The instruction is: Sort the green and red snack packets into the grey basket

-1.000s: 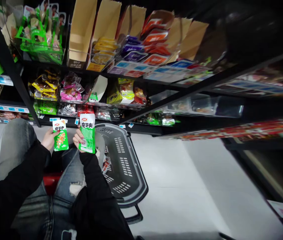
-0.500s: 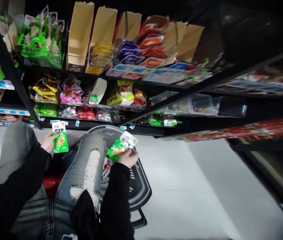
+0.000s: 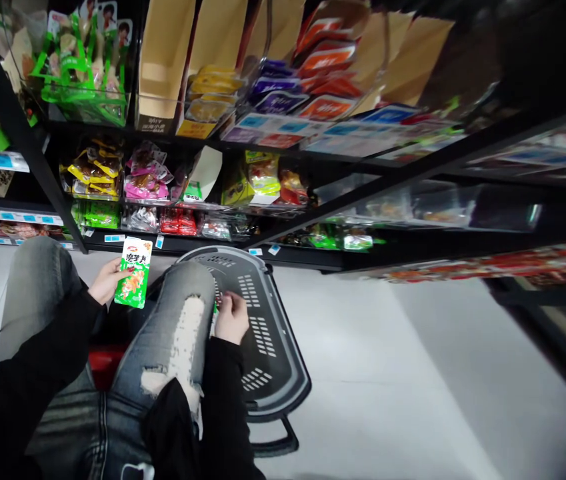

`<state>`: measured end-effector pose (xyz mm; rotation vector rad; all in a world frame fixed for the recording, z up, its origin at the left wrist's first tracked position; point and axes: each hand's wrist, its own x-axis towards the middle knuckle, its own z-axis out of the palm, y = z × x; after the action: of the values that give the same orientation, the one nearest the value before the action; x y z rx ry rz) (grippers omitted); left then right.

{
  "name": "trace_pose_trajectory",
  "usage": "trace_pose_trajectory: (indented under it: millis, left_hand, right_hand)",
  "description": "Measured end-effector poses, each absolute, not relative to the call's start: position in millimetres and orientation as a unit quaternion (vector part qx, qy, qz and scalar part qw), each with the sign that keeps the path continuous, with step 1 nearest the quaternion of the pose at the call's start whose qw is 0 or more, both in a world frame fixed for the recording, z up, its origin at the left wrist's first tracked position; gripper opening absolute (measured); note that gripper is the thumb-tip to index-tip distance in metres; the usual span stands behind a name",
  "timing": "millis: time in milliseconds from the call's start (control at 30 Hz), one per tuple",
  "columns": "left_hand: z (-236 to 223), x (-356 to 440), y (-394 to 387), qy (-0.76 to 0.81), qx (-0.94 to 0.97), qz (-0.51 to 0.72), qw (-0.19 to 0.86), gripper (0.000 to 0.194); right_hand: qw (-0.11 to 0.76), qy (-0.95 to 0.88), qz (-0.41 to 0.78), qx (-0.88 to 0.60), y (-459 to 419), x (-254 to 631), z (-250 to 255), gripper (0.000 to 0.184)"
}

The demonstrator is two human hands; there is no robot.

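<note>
My left hand (image 3: 106,280) pinches a green and white snack packet (image 3: 133,275) by its left edge, its printed front facing up, above the gap between my knees. My right hand (image 3: 231,319) is over the black shopping basket (image 3: 275,363), just right of my right knee, with its fingers curled. A sliver of green and some printed wrapping show between that hand and my jeans. My leg and fingers hide most of this, so whether the hand still grips a packet is unclear.
Ahead stand black shelves with bagged snacks: green drumstick packs (image 3: 85,67), orange packets (image 3: 327,67), purple packets (image 3: 277,90) and pink packets (image 3: 147,175). A white-sided carton (image 3: 205,175) sits on the middle shelf. The basket handle (image 3: 283,440) lies toward me.
My right hand has moved left and down to the basket beside my knee; the green and white packet it held is no longer plainly seen. My left hand still holds its packet.
</note>
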<state>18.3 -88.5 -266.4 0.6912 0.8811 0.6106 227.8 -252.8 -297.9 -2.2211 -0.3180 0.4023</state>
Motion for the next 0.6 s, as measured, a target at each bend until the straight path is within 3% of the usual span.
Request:
trace_pose_trajectory:
  millis: [67, 167, 333, 500, 600]
  left_hand:
    - [-265, 20, -91, 0.396, 0.318, 0.287, 0.812, 0.032]
    - [-263, 23, -95, 0.372, 0.302, 0.294, 0.827, 0.029]
    - [-262, 24, -97, 0.348, 0.279, 0.303, 0.842, 0.026]
    - [-262, 24, -96, 0.367, 0.259, 0.266, 0.853, 0.026]
    - [-262, 23, -94, 0.355, 0.247, 0.268, 0.861, 0.024]
  right_hand:
    - [0.457, -0.218, 0.165, -0.846, -226, 198, -274, 0.028]
    - [0.462, -0.328, 0.296, -0.769, -187, 153, -251, 0.021]
    - [0.458, -0.308, 0.346, -0.759, -162, 129, -257, 0.011]
    - [0.474, -0.269, 0.364, -0.756, -160, 136, -274, 0.018]
    - [0.539, -0.24, 0.417, -0.691, -161, 139, -273, 0.018]
